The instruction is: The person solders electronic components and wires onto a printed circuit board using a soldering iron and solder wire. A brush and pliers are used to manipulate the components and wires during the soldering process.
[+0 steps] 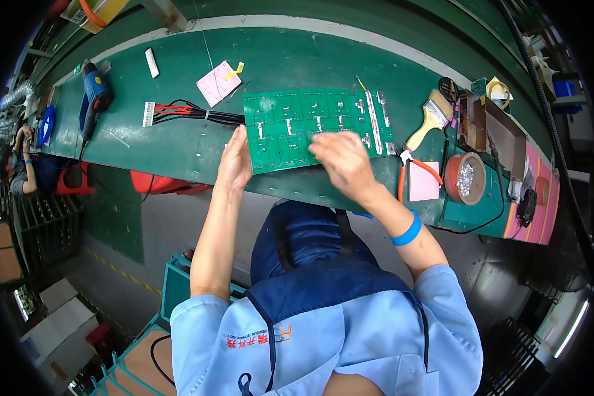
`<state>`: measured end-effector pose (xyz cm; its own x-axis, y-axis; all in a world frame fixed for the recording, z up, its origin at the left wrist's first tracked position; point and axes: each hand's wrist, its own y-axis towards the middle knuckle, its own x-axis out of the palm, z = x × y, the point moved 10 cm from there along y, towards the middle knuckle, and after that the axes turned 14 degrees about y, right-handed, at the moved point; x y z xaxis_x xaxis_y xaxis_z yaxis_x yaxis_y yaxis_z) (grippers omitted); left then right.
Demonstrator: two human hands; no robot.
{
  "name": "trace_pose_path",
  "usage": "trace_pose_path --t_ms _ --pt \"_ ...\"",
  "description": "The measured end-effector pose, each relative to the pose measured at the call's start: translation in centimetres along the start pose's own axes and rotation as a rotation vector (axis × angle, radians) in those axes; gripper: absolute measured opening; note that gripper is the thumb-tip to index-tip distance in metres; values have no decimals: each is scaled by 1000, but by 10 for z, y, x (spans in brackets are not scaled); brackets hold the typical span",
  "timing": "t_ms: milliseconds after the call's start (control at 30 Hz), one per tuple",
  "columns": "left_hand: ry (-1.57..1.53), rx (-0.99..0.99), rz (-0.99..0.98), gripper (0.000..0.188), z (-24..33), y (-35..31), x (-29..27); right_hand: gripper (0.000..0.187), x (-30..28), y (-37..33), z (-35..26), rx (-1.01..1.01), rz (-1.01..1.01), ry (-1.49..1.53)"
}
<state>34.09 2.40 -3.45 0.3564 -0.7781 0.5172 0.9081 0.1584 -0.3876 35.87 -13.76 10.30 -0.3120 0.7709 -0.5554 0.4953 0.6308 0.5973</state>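
A green circuit board (280, 142) with silvery solder strips is held over the near side of the bench. My left hand (235, 162) grips its left edge. Over the lower right part of the board is my right hand (342, 162), its fingers curled together; whether anything small is between them is hidden. A blue band circles my right wrist. From the board's left edge runs a bundle of black and red wires (191, 113), ending in a white connector (149, 113).
Right of the board lie a brush (429, 120), orange-handled cutters (403, 173), a pink pad (424, 181) and a round reel-like container (466, 178). Leftward are a blue electric tool (96, 87), a pink paper (218, 84) and a white stick (152, 63). A person's arm (28, 168) shows far left.
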Motion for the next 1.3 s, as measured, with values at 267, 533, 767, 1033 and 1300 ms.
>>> trace_pose_path --t_ms 267,533,767,1033,1300 --pt "46 10 -30 40 1 2 2 8 -48 5 40 294 147 -30" --pt "107 20 -10 42 6 0 2 28 -16 17 39 152 -316 -468" --pt "131 0 -19 34 7 -1 6 30 0 23 24 15 -287 -432" --pt "125 -18 -28 32 1 1 1 21 14 31 1 -27 -389 -420" --pt "177 -30 50 31 0 3 -11 30 -9 -2 23 334 -407 -179"
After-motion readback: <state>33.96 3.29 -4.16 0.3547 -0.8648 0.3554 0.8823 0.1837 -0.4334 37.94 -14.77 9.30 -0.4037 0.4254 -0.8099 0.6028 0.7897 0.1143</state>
